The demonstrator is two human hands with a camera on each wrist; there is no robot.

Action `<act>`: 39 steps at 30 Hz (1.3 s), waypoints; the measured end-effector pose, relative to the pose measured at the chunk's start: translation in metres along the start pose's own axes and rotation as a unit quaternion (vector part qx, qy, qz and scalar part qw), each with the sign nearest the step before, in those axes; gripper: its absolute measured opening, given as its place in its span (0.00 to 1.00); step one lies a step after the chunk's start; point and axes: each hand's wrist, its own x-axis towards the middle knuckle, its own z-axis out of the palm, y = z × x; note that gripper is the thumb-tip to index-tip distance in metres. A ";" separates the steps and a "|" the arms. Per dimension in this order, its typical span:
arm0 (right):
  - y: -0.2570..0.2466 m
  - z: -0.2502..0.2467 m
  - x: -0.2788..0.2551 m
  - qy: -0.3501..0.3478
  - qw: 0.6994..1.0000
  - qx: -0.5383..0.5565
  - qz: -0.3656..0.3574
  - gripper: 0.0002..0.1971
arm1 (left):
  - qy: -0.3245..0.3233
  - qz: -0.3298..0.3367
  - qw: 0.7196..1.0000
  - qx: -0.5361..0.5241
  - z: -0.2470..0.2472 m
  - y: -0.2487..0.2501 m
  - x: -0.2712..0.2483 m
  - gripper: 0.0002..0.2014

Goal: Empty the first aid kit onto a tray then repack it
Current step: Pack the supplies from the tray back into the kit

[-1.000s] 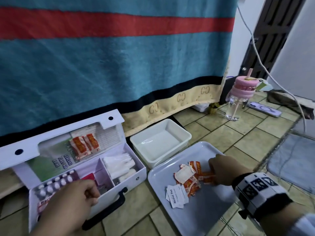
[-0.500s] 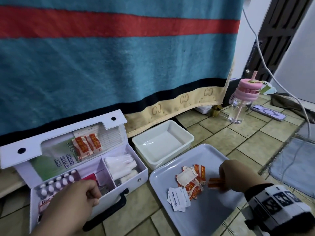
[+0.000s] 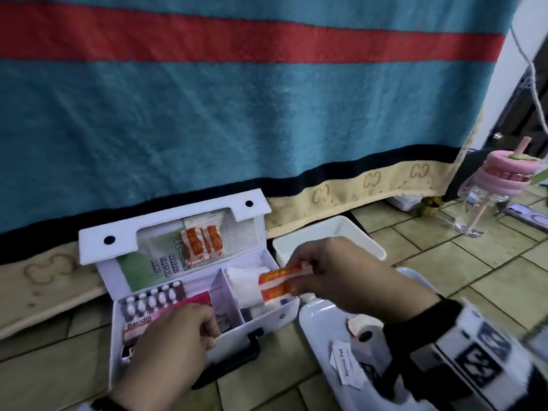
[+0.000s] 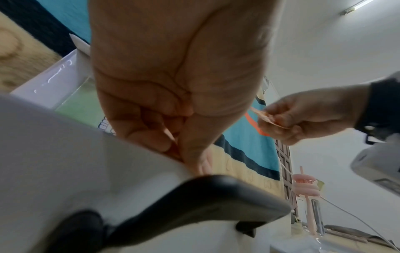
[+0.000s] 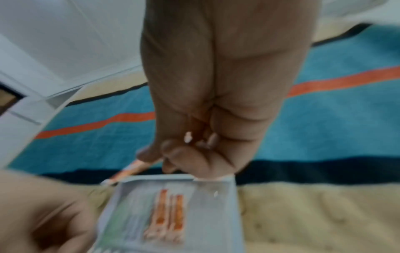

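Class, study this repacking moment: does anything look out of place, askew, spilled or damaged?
Nothing looks spilled or damaged. The right hand pinches orange sachets above the open first aid kit; the left hand grips its front wall. A few packets lie loosely on the tray, which fits unfinished repacking.

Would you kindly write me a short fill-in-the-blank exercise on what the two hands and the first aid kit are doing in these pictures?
1. The right hand pinches orange-and-white ____ above the open first aid kit.
2. The left hand rests on the kit's ____ edge, above its black handle.
3. The blister pack of white pills lies in the kit's ____ compartment.
4. Alcohol pad packets lie on the ____.

Missing words: sachets; front; left; tray
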 end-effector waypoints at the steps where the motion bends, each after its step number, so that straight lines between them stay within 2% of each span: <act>1: -0.006 0.013 0.013 -0.027 0.999 0.043 -0.012 0.05 | 0.007 0.004 1.000 -0.004 0.001 -0.001 0.000 0.07; 3: -0.012 0.038 0.040 -0.057 0.994 0.083 -0.032 0.05 | 0.022 0.003 1.000 -0.006 0.001 0.000 -0.002 0.07; 6: -0.010 0.054 0.079 -0.034 0.994 0.104 -0.020 0.09 | 0.028 0.016 0.999 -0.011 0.003 -0.003 -0.002 0.10; 9: -0.007 0.047 0.102 0.073 0.994 0.069 -0.047 0.10 | 0.027 0.020 0.999 -0.011 0.006 -0.008 -0.003 0.13; 12: -0.013 0.032 0.111 0.214 0.965 0.095 -0.117 0.04 | 0.032 0.022 0.999 -0.010 0.008 -0.010 -0.002 0.14; 14: -0.019 0.022 0.118 0.238 0.959 0.059 -0.142 0.02 | 0.032 0.017 0.999 -0.016 0.008 -0.011 0.000 0.13; 17: -0.018 0.015 0.133 0.208 0.960 -0.034 -0.185 0.04 | 0.036 0.024 0.999 -0.014 0.007 -0.011 0.002 0.14; 21: -0.020 0.021 0.147 0.112 0.955 -0.172 -0.214 0.05 | 0.041 0.024 0.999 -0.016 0.005 -0.010 0.001 0.15; 27: -0.032 0.018 0.147 0.040 0.942 -0.260 -0.210 0.19 | 0.040 0.027 0.999 -0.013 0.011 -0.012 0.003 0.14; 30: -0.040 0.013 0.140 0.007 0.935 -0.280 -0.217 0.23 | 0.040 0.022 0.999 -0.012 0.012 -0.014 0.004 0.14; 33: -0.043 0.016 0.145 0.023 0.934 -0.288 -0.211 0.17 | 0.036 0.018 0.999 -0.014 0.012 -0.014 0.004 0.14; 35: -0.042 0.019 0.151 0.043 0.942 -0.270 -0.195 0.13 | 0.031 0.018 0.999 -0.013 0.011 -0.014 0.004 0.15; 39: -0.036 0.021 0.155 0.044 0.970 -0.181 -0.155 0.13 | 0.032 0.018 0.999 -0.011 0.013 -0.015 0.004 0.15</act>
